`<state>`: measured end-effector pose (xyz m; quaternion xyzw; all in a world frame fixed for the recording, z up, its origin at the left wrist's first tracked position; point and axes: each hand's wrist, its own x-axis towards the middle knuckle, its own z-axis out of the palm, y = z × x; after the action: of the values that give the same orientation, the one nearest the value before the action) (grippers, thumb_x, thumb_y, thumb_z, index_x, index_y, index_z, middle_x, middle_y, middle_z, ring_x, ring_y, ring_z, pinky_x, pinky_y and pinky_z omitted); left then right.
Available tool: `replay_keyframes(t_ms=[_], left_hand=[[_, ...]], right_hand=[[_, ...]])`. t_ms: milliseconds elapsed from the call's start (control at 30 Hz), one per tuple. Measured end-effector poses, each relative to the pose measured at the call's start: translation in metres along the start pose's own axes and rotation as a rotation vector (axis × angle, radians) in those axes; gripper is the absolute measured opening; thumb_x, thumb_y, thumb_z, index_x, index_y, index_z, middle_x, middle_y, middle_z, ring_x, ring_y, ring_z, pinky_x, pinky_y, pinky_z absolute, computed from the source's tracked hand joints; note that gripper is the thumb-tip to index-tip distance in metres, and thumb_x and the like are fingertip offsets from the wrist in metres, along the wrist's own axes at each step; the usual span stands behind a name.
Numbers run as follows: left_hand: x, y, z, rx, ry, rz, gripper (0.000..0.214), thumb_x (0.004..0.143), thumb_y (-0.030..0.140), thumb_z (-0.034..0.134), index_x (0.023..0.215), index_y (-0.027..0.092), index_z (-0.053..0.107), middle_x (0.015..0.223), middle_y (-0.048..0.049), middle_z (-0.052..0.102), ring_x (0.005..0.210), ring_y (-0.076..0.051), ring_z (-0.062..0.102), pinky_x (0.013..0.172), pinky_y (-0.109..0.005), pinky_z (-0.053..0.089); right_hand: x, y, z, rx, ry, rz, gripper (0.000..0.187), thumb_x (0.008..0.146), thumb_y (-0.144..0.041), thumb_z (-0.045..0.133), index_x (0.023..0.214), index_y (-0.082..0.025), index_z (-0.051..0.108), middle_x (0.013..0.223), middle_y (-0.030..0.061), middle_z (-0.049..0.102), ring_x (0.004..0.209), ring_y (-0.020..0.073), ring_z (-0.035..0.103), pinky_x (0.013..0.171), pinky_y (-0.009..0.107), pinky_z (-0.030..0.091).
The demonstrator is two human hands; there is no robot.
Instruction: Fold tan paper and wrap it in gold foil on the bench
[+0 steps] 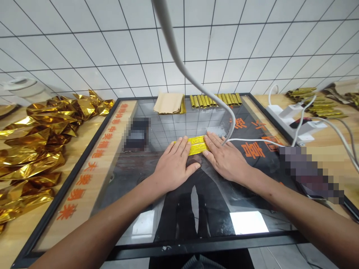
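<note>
A folded strip of shiny gold foil paper (197, 145) lies flat on the dark glass panel (126, 183), with embossed marks on its surface. My left hand (174, 164) is laid flat over the strip's left end, fingers stretched out and thumb pointing right. On the right end rests my right hand (226, 157), its fingers also extended and pressing down. Both ends of the strip are hidden beneath my fingers. Beyond my hands are a stack of tan-backed foil sheets (169, 103) and a row of rolled gold paper tubes (215, 100).
Crumpled gold foil pieces (53, 134) are heaped at left. A thick white cable (183, 67) hangs down close to my right hand. Right of the black-framed panel sit a power strip (290, 121) with cords and more gold rolls (322, 108). A tiled wall (117, 45) stands behind.
</note>
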<state>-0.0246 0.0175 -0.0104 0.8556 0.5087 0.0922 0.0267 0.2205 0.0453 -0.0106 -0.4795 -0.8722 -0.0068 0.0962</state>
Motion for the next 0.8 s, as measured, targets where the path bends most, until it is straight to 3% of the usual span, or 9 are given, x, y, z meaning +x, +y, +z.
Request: replay_keyframes(t_ms=[167,267,400,633,800], left_hand=[[0.002,0.003,-0.005,0.042,-0.071,-0.029,0.083,0.112,0.067,0.039,0.171,0.007,0.038,0.182,-0.0194,0.026,0.171,-0.033,0.024,0.139,-0.053,0.023],[0.002,0.001,-0.004,0.049,-0.069,-0.017,0.082,0.113,0.065,0.036,0.172,0.007,0.036,0.182,-0.0189,0.025,0.171,-0.032,0.023,0.14,-0.052,0.021],[0.001,-0.001,-0.001,0.058,-0.061,0.004,0.08,0.114,0.06,0.038,0.172,0.006,0.035,0.182,-0.0194,0.024,0.171,-0.032,0.023,0.14,-0.051,0.021],[-0.001,0.001,-0.001,0.066,-0.024,-0.039,0.077,0.113,0.062,0.039,0.17,0.01,0.041,0.182,-0.0179,0.027,0.17,-0.032,0.026,0.139,-0.053,0.023],[-0.003,0.012,-0.006,0.114,-0.003,-0.068,0.079,0.113,0.06,0.037,0.168,0.003,0.043,0.181,-0.0222,0.027,0.17,-0.036,0.026,0.139,-0.057,0.022]], right_hand=[[-0.004,-0.014,-0.013,0.055,0.068,-0.016,0.069,0.118,-0.048,0.032,0.172,-0.005,0.035,0.179,0.0237,0.031,0.168,0.035,0.03,0.134,0.059,0.032],[-0.008,-0.033,-0.021,0.113,0.022,-0.101,0.07,0.118,-0.051,0.03,0.173,-0.007,0.036,0.18,0.0188,0.03,0.169,0.0303,0.025,0.137,0.055,0.027],[-0.014,-0.049,-0.018,0.173,-0.047,-0.119,0.073,0.117,-0.056,0.031,0.172,-0.009,0.038,0.178,0.0175,0.035,0.168,0.0296,0.03,0.137,0.052,0.03],[-0.027,-0.041,-0.01,0.071,-0.02,-0.009,0.068,0.117,-0.053,0.033,0.17,-0.012,0.045,0.177,0.0171,0.038,0.166,0.0303,0.034,0.136,0.053,0.03],[-0.028,-0.042,-0.01,0.039,-0.029,-0.003,0.071,0.118,-0.054,0.029,0.168,-0.007,0.046,0.177,0.0193,0.036,0.166,0.0308,0.034,0.135,0.054,0.032]])
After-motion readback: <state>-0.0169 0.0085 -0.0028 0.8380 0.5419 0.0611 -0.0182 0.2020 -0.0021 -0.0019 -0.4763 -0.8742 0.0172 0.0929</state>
